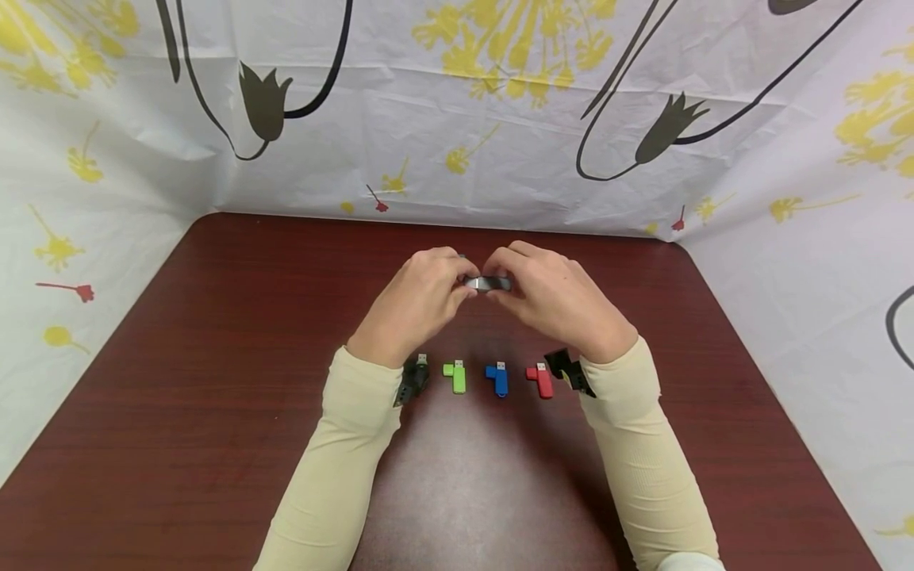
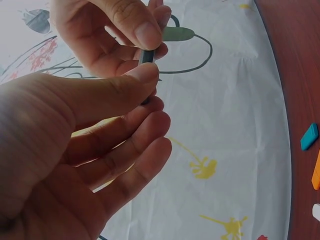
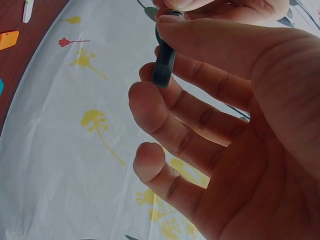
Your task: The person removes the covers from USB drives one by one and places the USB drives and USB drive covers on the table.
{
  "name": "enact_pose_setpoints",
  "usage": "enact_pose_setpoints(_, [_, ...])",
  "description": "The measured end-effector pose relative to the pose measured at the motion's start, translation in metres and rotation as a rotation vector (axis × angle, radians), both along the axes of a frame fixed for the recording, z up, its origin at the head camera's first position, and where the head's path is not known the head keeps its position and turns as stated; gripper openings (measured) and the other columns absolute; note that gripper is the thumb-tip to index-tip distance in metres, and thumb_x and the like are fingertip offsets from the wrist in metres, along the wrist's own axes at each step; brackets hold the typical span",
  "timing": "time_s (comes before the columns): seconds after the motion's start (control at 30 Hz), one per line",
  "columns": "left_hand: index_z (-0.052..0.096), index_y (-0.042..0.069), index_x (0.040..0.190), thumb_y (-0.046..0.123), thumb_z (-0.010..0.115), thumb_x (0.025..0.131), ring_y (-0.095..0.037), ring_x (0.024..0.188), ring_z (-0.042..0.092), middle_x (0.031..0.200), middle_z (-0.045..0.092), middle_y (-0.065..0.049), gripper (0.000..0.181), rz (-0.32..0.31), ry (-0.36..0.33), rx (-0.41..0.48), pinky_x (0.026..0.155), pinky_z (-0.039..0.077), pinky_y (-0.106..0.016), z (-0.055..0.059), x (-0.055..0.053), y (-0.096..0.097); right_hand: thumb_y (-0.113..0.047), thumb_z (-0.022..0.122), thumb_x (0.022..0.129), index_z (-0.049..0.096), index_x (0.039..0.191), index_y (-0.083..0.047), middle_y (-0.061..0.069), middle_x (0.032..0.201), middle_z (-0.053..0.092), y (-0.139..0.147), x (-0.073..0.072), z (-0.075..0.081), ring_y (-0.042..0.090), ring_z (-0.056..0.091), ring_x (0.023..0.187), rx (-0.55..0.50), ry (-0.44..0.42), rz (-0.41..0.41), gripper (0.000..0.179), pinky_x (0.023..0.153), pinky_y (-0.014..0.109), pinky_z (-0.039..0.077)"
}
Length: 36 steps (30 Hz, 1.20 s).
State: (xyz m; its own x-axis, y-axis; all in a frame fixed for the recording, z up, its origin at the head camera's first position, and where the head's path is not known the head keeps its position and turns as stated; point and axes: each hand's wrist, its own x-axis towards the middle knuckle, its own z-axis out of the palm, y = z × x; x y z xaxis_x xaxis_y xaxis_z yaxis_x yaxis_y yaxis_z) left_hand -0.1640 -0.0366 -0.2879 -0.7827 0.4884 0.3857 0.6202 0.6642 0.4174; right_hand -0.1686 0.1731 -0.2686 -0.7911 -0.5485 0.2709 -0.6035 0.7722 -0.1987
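Observation:
A dark USB flash drive [image 1: 496,283] with a silvery part is held up above the table, between both hands. My left hand [image 1: 417,297] pinches its left end between thumb and fingers. On the other end, the thumb and fingers of my right hand [image 1: 560,297] pinch it too. The right wrist view shows the drive's black body [image 3: 164,67] sticking out below the right thumb. From the left wrist, only a short dark stretch of the drive [image 2: 146,56] shows between the two thumbs; fingers hide the rest.
Nearer me on the dark red table [image 1: 214,381] lies a row of USB drives: green [image 1: 459,378], blue [image 1: 501,381], red [image 1: 545,382], and one with a metal plug [image 1: 423,359] mostly hidden by the left wrist camera. A patterned white sheet [image 1: 400,159] surrounds the table's back and sides.

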Motion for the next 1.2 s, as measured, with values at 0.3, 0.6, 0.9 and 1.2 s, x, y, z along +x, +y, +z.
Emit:
enact_pose_setpoints(0.3, [0.082, 0.002, 0.113, 0.013, 0.080, 0.099, -0.021, 0.088, 0.068, 0.103, 0.076, -0.009, 0.017, 0.005, -0.010, 0.008, 0.080, 0.059, -0.031, -0.001, 0.001, 0.000, -0.018, 0.083, 0.096, 0.074, 0.112, -0.016, 0.000, 0.107, 0.072, 0.003, 0.000, 0.001, 0.022, 0.069, 0.090, 0.006, -0.024, -0.011, 0.018, 0.079, 0.046, 0.060])
enact_pose_setpoints(0.6, [0.082, 0.003, 0.115, 0.013, 0.081, 0.099, -0.021, 0.090, 0.069, 0.104, 0.076, -0.009, 0.019, 0.002, -0.025, 0.005, 0.081, 0.060, -0.031, 0.000, 0.002, 0.001, -0.018, 0.083, 0.096, 0.074, 0.112, -0.017, 0.000, 0.107, 0.073, 0.007, 0.000, 0.001, 0.021, 0.069, 0.091, 0.007, -0.029, 0.002, 0.018, 0.079, 0.046, 0.059])
enact_pose_setpoints(0.9, [0.082, 0.003, 0.116, 0.013, 0.081, 0.099, -0.021, 0.091, 0.069, 0.105, 0.076, -0.009, 0.020, -0.016, -0.037, 0.003, 0.081, 0.060, -0.031, 0.000, 0.002, 0.001, -0.018, 0.083, 0.097, 0.075, 0.112, -0.017, 0.000, 0.107, 0.073, 0.009, -0.001, 0.002, 0.020, 0.068, 0.091, 0.017, -0.047, 0.015, 0.018, 0.080, 0.045, 0.058])
enact_pose_setpoints(1.2, [0.082, 0.003, 0.115, 0.014, 0.081, 0.099, -0.021, 0.089, 0.068, 0.101, 0.076, -0.009, 0.020, -0.013, -0.035, -0.006, 0.080, 0.059, -0.031, 0.000, 0.002, 0.003, -0.016, 0.083, 0.096, 0.075, 0.112, -0.016, 0.000, 0.106, 0.073, 0.011, -0.002, 0.003, 0.021, 0.067, 0.089, 0.025, -0.072, 0.017, 0.018, 0.077, 0.043, 0.058])
